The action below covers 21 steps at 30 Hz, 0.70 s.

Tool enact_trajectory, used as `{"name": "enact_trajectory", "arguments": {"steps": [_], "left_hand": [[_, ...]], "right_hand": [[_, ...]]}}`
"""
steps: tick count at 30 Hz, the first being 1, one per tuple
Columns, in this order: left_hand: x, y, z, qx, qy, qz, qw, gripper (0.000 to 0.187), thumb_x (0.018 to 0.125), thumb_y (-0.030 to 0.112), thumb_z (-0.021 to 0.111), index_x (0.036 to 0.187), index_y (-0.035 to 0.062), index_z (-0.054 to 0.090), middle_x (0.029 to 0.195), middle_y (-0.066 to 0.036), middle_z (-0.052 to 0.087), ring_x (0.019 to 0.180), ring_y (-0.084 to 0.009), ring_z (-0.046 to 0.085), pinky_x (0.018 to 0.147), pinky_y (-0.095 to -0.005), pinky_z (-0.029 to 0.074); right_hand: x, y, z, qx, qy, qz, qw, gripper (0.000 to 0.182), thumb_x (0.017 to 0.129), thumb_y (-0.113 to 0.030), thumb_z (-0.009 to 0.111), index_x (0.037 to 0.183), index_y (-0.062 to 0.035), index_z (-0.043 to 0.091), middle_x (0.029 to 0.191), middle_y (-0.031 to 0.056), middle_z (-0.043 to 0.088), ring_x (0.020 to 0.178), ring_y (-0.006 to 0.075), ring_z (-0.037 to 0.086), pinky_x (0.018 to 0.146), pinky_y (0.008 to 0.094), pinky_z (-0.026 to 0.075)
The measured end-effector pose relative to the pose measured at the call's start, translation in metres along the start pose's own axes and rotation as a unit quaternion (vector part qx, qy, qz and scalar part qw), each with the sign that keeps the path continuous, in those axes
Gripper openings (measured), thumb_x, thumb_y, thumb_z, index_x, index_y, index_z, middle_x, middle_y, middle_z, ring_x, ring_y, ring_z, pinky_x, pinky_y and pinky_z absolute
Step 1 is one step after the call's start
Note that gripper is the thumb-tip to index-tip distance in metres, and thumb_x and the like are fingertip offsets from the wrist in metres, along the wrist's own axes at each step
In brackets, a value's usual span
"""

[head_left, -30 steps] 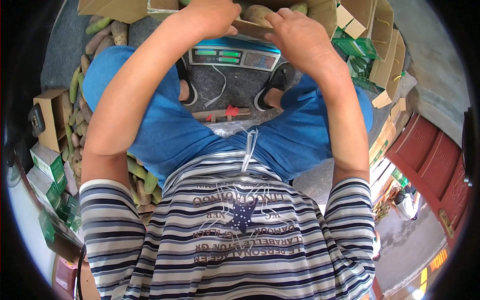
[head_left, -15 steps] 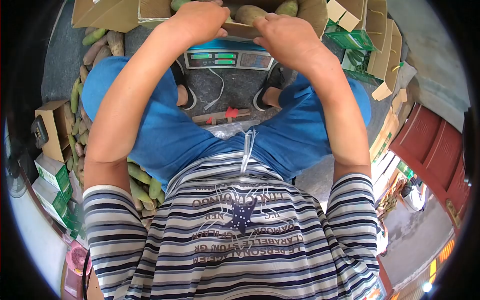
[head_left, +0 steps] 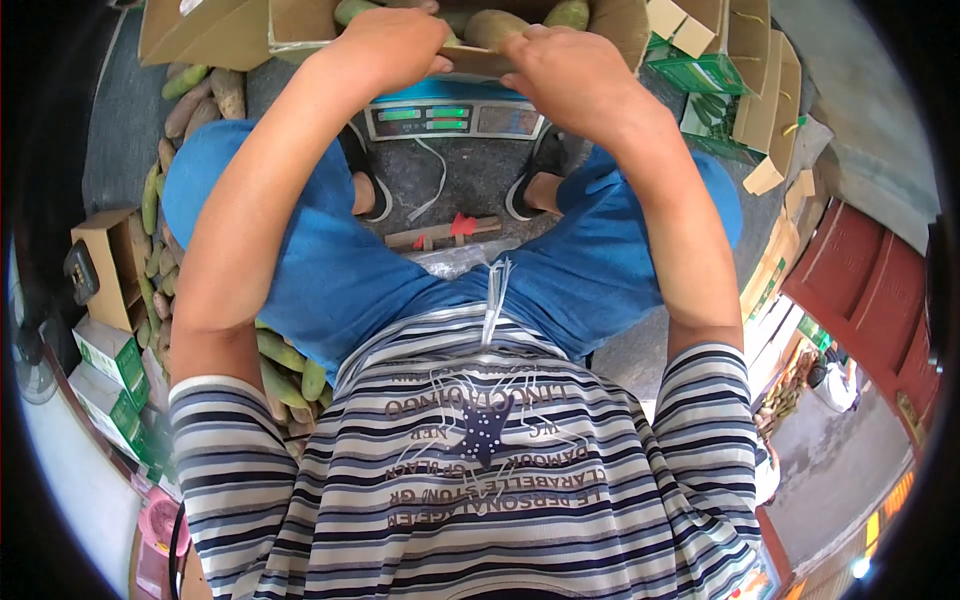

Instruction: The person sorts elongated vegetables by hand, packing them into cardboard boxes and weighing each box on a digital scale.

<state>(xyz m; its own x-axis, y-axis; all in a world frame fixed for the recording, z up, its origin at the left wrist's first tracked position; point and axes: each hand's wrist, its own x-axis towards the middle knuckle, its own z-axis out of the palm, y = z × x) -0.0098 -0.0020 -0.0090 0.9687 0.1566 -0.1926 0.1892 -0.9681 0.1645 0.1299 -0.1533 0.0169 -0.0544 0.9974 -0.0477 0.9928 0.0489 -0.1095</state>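
A cardboard box (head_left: 480, 62) stands at the top of the view, over a scale with a blue top. Inside it lie thick brown and green elongated vegetables, among them a brown one (head_left: 494, 29) between my hands and a green one (head_left: 568, 14) at the right. My left hand (head_left: 397, 45) is bent over the box's near wall, fingers inside and thumb outside. On the same wall, farther right, my right hand (head_left: 563, 68) grips likewise, its fingertips close to the brown vegetable. Parts of the fingers are hidden. The scale's display panel (head_left: 457, 121) shows lit green digits.
Piled vegetables (head_left: 202, 100) run along my left side. Open green-and-brown cartons (head_left: 715, 120) stand at the right, and another cardboard flap (head_left: 205, 35) is at upper left. A wooden strip (head_left: 465, 232) with red pieces lies between my feet. Another person (head_left: 833, 381) is far right.
The view has shifted slightly, and the box and hands appear a little farther left. Both hands keep the same hold on the box wall.
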Motion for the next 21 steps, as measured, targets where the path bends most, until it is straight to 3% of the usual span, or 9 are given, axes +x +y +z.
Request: {"name": "enact_trajectory", "arguments": {"steps": [13, 16, 19, 21], "left_hand": [[0.0031, 0.0014, -0.0019, -0.012, -0.077, -0.045, 0.996, 0.026, 0.083, 0.026, 0.058, 0.094, 0.0025, 0.055, 0.09, -0.017, 0.061, 0.088, -0.0357, 0.059, 0.075, -0.0448, 0.048], [0.0027, 0.0036, -0.005, -0.015, -0.082, -0.049, 0.995, 0.025, 0.083, 0.025, 0.058, 0.093, 0.0021, 0.055, 0.09, -0.017, 0.061, 0.088, -0.0355, 0.059, 0.075, -0.0448, 0.047], [0.0026, 0.0044, -0.0056, -0.019, -0.084, -0.05, 0.995, 0.024, 0.084, 0.024, 0.057, 0.092, 0.002, 0.056, 0.09, -0.017, 0.061, 0.088, -0.0355, 0.059, 0.075, -0.0447, 0.047], [0.0028, 0.0034, -0.0047, -0.02, -0.084, -0.047, 0.995, 0.024, 0.083, 0.024, 0.058, 0.092, 0.0022, 0.056, 0.09, -0.017, 0.061, 0.088, -0.0354, 0.059, 0.075, -0.0447, 0.047]], "right_hand": [[0.0041, -0.0054, -0.0003, -0.004, -0.044, 0.03, 0.999, 0.021, 0.078, -0.022, 0.063, 0.09, -0.0044, 0.058, 0.084, 0.0104, 0.061, 0.081, 0.0265, 0.062, 0.066, 0.0359, 0.051], [0.0031, -0.0042, 0.0054, -0.002, -0.011, 0.02, 1.0, 0.017, 0.08, -0.012, 0.054, 0.093, -0.0058, 0.063, 0.082, 0.0092, 0.065, 0.079, 0.0262, 0.064, 0.064, 0.0372, 0.052], [0.0029, -0.0051, 0.0034, -0.003, -0.027, 0.022, 0.999, 0.022, 0.078, -0.022, 0.063, 0.09, -0.0044, 0.058, 0.084, 0.0105, 0.061, 0.081, 0.0268, 0.062, 0.066, 0.0364, 0.051], [0.0028, -0.0054, 0.0029, 0.0, -0.027, 0.025, 0.999, 0.022, 0.078, -0.022, 0.063, 0.091, -0.0044, 0.058, 0.084, 0.0108, 0.062, 0.082, 0.027, 0.062, 0.066, 0.0366, 0.051]]}}
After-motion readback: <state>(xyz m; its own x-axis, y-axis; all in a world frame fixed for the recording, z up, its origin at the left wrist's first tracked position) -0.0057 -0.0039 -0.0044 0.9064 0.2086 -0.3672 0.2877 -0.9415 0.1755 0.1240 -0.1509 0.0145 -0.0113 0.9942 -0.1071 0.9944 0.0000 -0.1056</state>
